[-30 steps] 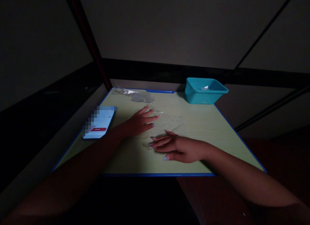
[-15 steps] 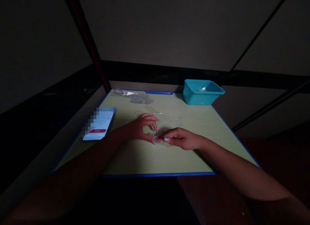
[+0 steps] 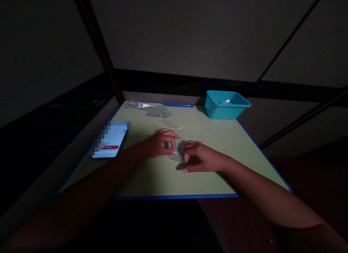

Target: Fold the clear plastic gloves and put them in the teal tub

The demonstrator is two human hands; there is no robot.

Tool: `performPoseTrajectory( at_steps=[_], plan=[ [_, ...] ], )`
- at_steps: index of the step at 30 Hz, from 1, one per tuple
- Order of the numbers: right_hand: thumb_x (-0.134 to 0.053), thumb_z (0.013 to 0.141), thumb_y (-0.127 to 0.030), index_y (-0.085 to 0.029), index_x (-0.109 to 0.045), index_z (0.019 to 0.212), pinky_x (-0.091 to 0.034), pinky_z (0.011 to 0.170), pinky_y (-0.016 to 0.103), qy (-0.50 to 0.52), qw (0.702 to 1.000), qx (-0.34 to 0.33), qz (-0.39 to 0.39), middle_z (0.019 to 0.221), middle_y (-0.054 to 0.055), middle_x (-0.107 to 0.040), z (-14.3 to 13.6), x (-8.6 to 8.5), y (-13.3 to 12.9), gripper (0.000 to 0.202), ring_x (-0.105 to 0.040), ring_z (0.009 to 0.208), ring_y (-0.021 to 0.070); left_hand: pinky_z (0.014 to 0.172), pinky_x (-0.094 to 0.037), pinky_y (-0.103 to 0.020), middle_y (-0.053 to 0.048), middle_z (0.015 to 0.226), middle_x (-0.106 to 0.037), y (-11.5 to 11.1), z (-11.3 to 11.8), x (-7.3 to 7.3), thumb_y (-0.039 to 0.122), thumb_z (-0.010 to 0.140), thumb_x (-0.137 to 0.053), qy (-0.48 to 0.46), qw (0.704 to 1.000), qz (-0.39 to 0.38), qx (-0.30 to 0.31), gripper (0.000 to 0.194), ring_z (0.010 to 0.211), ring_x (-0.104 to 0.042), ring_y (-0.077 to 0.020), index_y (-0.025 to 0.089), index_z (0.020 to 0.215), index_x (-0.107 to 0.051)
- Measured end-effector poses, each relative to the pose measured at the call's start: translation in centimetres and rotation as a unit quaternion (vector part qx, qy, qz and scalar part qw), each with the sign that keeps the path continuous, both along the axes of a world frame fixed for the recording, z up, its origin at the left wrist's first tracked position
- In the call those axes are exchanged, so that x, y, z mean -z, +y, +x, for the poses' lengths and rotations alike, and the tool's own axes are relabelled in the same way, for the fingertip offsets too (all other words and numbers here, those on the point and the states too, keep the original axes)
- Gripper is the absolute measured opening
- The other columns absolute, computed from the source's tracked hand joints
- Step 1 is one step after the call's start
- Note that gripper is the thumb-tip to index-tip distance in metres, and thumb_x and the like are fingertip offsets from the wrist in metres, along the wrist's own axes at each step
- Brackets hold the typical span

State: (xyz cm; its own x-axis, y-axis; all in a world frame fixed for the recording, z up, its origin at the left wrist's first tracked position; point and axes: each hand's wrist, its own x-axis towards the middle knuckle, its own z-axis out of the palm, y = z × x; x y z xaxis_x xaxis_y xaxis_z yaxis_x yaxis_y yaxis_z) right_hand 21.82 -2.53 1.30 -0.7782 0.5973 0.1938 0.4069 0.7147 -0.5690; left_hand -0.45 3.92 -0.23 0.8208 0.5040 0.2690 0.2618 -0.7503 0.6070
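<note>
Thumb and index finger of my left hand (image 3: 164,144) are pinched together on a small clear plastic piece (image 3: 176,156) over the middle of the table. Just to the right, my right hand (image 3: 196,156) is curved, its thumb apart from its bent fingers, and nothing shows between them. Behind my hands, thin clear plastic (image 3: 193,136) lies flat on the tabletop; its outline is faint in the dim light.
The light wooden table (image 3: 217,180) has a blue edge. A phone (image 3: 111,139) with a lit screen lies at the left. Crumpled clear bags (image 3: 158,112) rest at the back left. A teal basket (image 3: 227,112) holding something shiny stands at the back right.
My right hand has let go of the clear plastic, and its thumb has moved away from its fingers. My left thumb has come up against the index finger, with the plastic between them.
</note>
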Motion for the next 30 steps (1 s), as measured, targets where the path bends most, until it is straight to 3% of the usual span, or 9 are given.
performPoseTrajectory(
  at_steps=[8, 11, 15, 18, 22, 30],
  plan=[
    [-0.069, 0.074, -0.014, -0.017, -0.060, 0.066, -0.038, 0.074, 0.029, -0.021, 1.000, 0.018, -0.003, 0.069, 0.000, -0.058, -0.6, 0.5, -0.2, 0.013, -0.052, 0.072, 0.0142, 0.104, -0.028, -0.038, -0.004, 0.116, -0.060, 0.0, 0.5, 0.9, 0.029, 0.078, -0.066, 0.000, 0.998, 0.037, -0.044, 0.010, 0.119, -0.043, -0.0227, 0.020, 0.074, -0.066],
    [-0.070, 0.074, -0.016, -0.017, -0.060, 0.065, -0.036, 0.074, 0.029, -0.039, 0.999, 0.015, -0.010, 0.069, -0.001, -0.058, -0.3, 0.4, -0.2, 0.014, -0.052, 0.074, 0.0143, 0.103, -0.030, -0.038, -0.004, 0.113, -0.061, -0.2, 0.7, 0.9, 0.026, 0.078, -0.064, -0.003, 0.997, 0.042, -0.068, 0.007, 0.116, -0.044, -0.0226, 0.020, 0.074, -0.065],
    [-0.071, 0.075, -0.032, -0.016, -0.059, 0.074, -0.034, 0.074, 0.029, -0.037, 0.996, 0.081, 0.009, 0.074, 0.001, -0.058, -0.1, 0.4, -0.1, 0.020, -0.051, 0.077, 0.0154, 0.101, -0.031, -0.038, -0.006, 0.109, -0.063, -0.2, 0.9, 1.1, 0.025, 0.077, -0.065, -0.041, 0.996, 0.042, -0.062, 0.008, 0.112, -0.048, -0.0226, 0.019, 0.073, -0.064],
    [-0.075, 0.070, -0.039, -0.016, -0.059, 0.085, -0.033, 0.075, 0.030, -0.037, 0.994, 0.105, 0.010, 0.082, 0.002, -0.059, -0.1, 0.4, 0.0, 0.031, -0.050, 0.082, 0.0174, 0.099, -0.033, -0.037, -0.007, 0.107, -0.063, -0.2, 0.9, 1.0, 0.025, 0.079, -0.064, -0.074, 0.997, 0.020, -0.022, 0.011, 0.109, -0.051, -0.0213, 0.018, 0.071, -0.062],
    [-0.077, 0.068, -0.038, -0.017, -0.061, 0.084, -0.028, 0.080, 0.032, -0.071, 0.995, 0.070, -0.003, 0.087, 0.003, -0.060, -0.1, 0.3, -0.1, 0.031, -0.049, 0.091, 0.0199, 0.092, -0.039, -0.034, -0.005, 0.096, -0.065, -0.4, 0.8, 0.4, 0.023, 0.080, -0.062, -0.100, 0.994, -0.039, 0.017, 0.009, 0.099, -0.055, -0.0180, 0.017, 0.074, -0.059],
    [-0.075, 0.071, -0.038, -0.018, -0.062, 0.076, -0.025, 0.079, 0.031, -0.082, 0.994, 0.068, -0.004, 0.085, 0.002, -0.060, -0.6, 0.2, -0.6, 0.024, -0.048, 0.092, 0.0197, 0.076, -0.040, -0.027, 0.001, 0.079, -0.060, -0.9, 0.8, -0.2, 0.020, 0.077, -0.064, -0.105, 0.985, -0.139, -0.009, 0.008, 0.078, -0.055, -0.0127, 0.016, 0.078, -0.057]
  ],
)
